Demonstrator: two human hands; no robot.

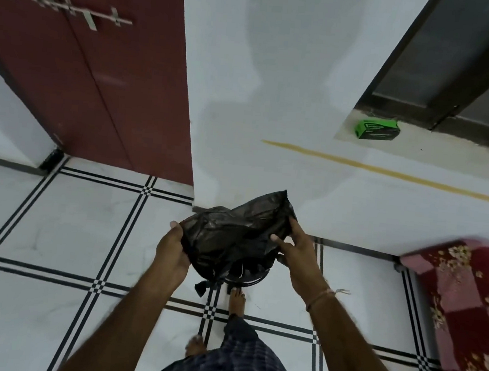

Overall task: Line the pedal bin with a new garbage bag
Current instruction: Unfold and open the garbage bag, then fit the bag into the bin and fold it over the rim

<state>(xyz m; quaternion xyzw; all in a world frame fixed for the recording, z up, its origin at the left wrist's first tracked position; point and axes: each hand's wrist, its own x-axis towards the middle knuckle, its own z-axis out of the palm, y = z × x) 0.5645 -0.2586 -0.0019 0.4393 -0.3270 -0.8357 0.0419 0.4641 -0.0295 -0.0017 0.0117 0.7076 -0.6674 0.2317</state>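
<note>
A crumpled black garbage bag [233,231] hangs in the air in front of me, held between both hands. My left hand [172,251] grips its left edge. My right hand [298,253] pinches its right side with thumb and fingers. A knotted tail of the bag dangles at the bottom. Directly below the bag, the dark round pedal bin [245,280] stands on the floor by the wall; only its near rim shows, the rest is hidden by the bag. My right foot is close to the bin's base.
White floor tiles with black lines [85,230] spread around. A dark red door [99,69] stands at the left. A green box [377,130] lies on a window ledge at upper right. A red patterned bed edge [463,308] is at the right.
</note>
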